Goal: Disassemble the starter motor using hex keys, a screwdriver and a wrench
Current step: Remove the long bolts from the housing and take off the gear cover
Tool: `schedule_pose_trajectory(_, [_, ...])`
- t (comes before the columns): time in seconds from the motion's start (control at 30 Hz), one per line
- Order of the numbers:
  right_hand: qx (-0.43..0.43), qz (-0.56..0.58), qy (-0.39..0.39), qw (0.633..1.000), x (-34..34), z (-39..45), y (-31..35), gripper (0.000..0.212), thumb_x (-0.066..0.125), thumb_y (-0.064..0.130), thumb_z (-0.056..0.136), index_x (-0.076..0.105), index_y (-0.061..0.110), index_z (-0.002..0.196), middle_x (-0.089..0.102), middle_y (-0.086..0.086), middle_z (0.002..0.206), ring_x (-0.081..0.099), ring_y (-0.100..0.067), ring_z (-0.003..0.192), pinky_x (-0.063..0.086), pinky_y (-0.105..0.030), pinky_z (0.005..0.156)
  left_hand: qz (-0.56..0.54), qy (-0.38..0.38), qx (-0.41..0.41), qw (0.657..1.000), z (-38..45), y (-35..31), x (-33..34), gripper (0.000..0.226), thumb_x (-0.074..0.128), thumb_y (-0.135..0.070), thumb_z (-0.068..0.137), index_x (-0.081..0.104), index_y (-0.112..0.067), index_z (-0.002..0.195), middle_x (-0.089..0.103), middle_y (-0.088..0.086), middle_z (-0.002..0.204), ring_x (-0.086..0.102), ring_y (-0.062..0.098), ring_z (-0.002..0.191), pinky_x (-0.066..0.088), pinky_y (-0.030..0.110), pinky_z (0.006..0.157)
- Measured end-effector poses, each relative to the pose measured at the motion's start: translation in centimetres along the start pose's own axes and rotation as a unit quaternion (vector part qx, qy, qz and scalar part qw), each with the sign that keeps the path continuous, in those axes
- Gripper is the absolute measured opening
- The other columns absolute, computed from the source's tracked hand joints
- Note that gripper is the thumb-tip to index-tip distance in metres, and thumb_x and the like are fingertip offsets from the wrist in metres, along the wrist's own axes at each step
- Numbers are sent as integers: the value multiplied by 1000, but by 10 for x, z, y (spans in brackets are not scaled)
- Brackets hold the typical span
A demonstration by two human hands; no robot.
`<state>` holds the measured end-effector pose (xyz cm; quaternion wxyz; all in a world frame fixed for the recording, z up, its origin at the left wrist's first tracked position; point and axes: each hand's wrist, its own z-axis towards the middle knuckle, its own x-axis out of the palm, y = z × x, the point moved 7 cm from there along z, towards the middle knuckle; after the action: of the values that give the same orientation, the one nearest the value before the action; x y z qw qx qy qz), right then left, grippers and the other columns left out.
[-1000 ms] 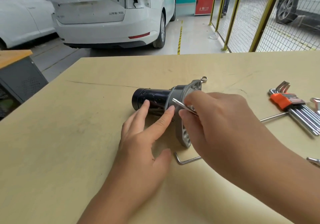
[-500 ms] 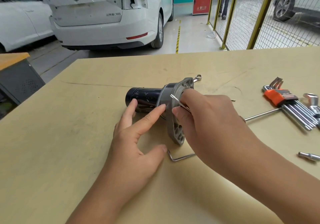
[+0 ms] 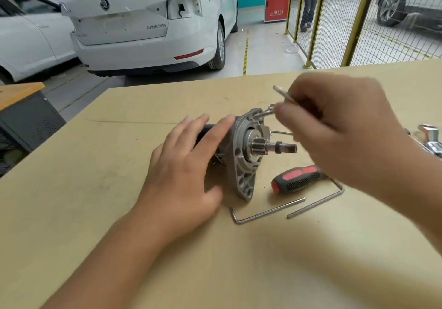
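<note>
The left hand (image 3: 189,165) rests with straight fingers on the grey-and-black metal starter motor (image 3: 246,151) lying on the tan table (image 3: 95,201); the right hand (image 3: 334,127) pinches a small silver hex key (image 3: 283,94) at its flange.

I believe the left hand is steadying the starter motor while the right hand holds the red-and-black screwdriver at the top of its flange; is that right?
Not quite: the right hand holds a hex key, not the screwdriver, which lies on the table, as the head view shows. The left hand does steady the starter motor.
</note>
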<state>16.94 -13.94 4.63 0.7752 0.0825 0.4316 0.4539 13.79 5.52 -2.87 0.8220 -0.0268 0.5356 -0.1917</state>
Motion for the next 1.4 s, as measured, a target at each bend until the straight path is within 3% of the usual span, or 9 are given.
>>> schedule_pose_trajectory(0.1, [25,35,-18,999,-18,28,-25,25,62,32,89,65,10,77,64,-10,68,58,-23,64,46,-38,60,-6,82,36,996,34,12,5,125,82,-38,69,-2,-54,161,50,-12,137,45,13,125,37,39,105])
schedule_pose_trajectory(0.2, [64,61,-40,995,-16,32,-58,23,65,27,93,66,10,77,65,-7,64,52,-10,52,39,-32,55,-28,111,79,990,60,13,13,121,86,-46,66,13,-46,163,56,-11,129,55,15,113,47,37,95])
schedule_pose_trajectory(0.33, [101,75,-34,991,0,10,-91,22,65,31,90,66,15,75,64,-4,61,53,-14,54,41,-31,54,-27,49,152,987,66,12,20,95,80,-56,69,46,-24,151,64,-3,125,62,26,107,53,50,91])
schedule_pose_trajectory(0.8, [224,165,-31,960,21,4,-125,21,66,34,86,66,22,68,66,-3,55,47,-5,43,34,-30,53,-76,-106,201,971,58,16,19,59,75,-38,81,53,-20,133,70,6,106,66,33,89,53,53,75])
schedule_pose_trajectory(0.9, [217,170,-28,961,22,2,-122,21,67,32,87,67,22,68,65,-2,56,46,-5,44,34,-26,52,-96,-129,178,971,57,22,14,66,81,-36,76,56,-15,133,71,6,107,66,29,89,56,48,77])
schedule_pose_trajectory(1.07, [176,89,26,980,32,-2,-112,22,70,23,92,69,19,70,68,0,62,49,-2,49,36,-13,46,-175,-203,59,962,56,46,-7,79,83,-51,67,59,-12,132,66,-23,109,62,-4,92,46,7,86])
schedule_pose_trajectory(1.17, [148,53,88,984,44,-4,-105,21,68,31,92,70,21,73,67,-4,67,54,-13,56,42,-24,51,-239,-238,3,941,53,63,-17,78,89,-53,60,57,-31,128,63,-41,112,61,-16,104,45,6,90])
schedule_pose_trajectory(1.27, [112,-19,130,985,52,-2,-100,18,65,37,91,70,25,78,67,-1,71,56,-21,64,49,-39,64,-307,-256,-68,914,52,83,-20,72,92,-45,55,57,-45,118,68,-32,114,65,-6,109,51,14,93])
schedule_pose_trajectory(1.4, [87,-87,180,976,63,-2,-93,14,64,40,90,69,28,84,69,7,81,58,-12,70,53,-41,69,-368,-267,-138,880,52,105,-17,64,92,-25,58,63,-40,112,74,-26,107,69,-5,100,55,14,81])
